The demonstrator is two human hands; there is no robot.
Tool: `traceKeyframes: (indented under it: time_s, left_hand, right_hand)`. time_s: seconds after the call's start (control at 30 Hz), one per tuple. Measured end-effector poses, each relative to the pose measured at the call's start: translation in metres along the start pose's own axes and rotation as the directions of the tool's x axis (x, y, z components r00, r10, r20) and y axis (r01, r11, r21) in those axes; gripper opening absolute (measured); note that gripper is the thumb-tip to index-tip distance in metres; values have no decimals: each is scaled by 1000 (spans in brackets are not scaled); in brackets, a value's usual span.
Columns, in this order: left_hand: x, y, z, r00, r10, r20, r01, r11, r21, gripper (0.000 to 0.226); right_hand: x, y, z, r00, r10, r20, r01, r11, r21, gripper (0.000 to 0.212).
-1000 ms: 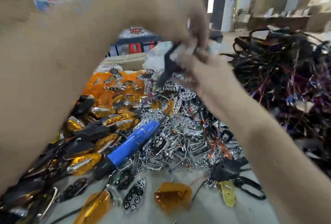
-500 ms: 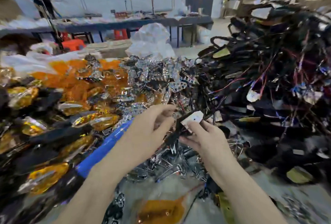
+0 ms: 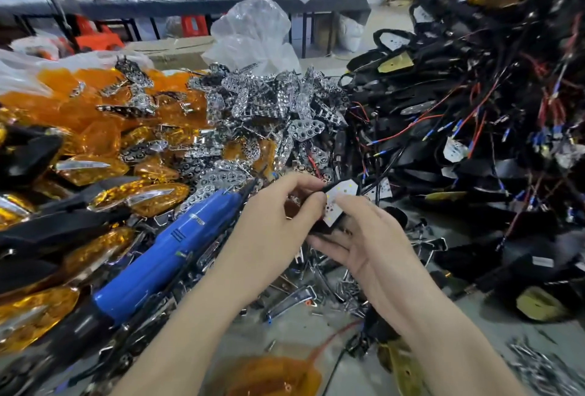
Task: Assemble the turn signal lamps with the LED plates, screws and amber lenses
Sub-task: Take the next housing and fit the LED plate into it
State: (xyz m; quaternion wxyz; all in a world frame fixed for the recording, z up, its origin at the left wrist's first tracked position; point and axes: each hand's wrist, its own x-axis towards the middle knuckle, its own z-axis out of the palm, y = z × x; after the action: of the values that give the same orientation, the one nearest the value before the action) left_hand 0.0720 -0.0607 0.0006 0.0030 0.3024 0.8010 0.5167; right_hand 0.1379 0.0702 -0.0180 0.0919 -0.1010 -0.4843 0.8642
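A black housing (image 3: pixel 319 229) is held above the table (image 3: pixel 285 326), near the middle of the view, between both hands. A white LED plate (image 3: pixel 340 200) is seated in its open face, turned up towards the camera. The left hand (image 3: pixel 278 221) is curled, and the housing's upper edge is pinched between its thumb and forefinger. The housing is cradled from below by the right hand (image 3: pixel 367 240); its fingers are bent under the black shell and its thumb is laid against the lower edge of the plate.

A blue screwdriver (image 3: pixel 167 256) is laid slantwise just left of the left wrist, its tip pointed up towards the hands. A heap of chrome reflectors (image 3: pixel 269 110) is piled behind the hands, and amber lenses (image 3: pixel 88 123) are heaped to its left. Finished lamps (image 3: pixel 142 196), black with amber faces, are stacked at the left edge. A tangle of wired housings (image 3: pixel 474 110) is banked high on the right. Loose screws (image 3: pixel 348 292) are scattered on the table under the right forearm. One single lens (image 3: pixel 272 373) is lying at the near edge, between the forearms. A clear plastic bag (image 3: pixel 253 34) is seen behind the reflectors.
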Motion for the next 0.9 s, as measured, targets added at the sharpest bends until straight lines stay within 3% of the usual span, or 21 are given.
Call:
traceKeyframes:
  time_s: [0.4,0.9]
  left_hand:
    - [0,2,-1,999,23,37,-24,999,23,12]
    - [0,1,-2,998,16,67,-17,1000,6,10]
  right_hand:
    - [-1,0,-1,998,-12,-64,10,999,-31,41]
    - [-2,-1,-3,999,-5,-45,3,998,-56,35]
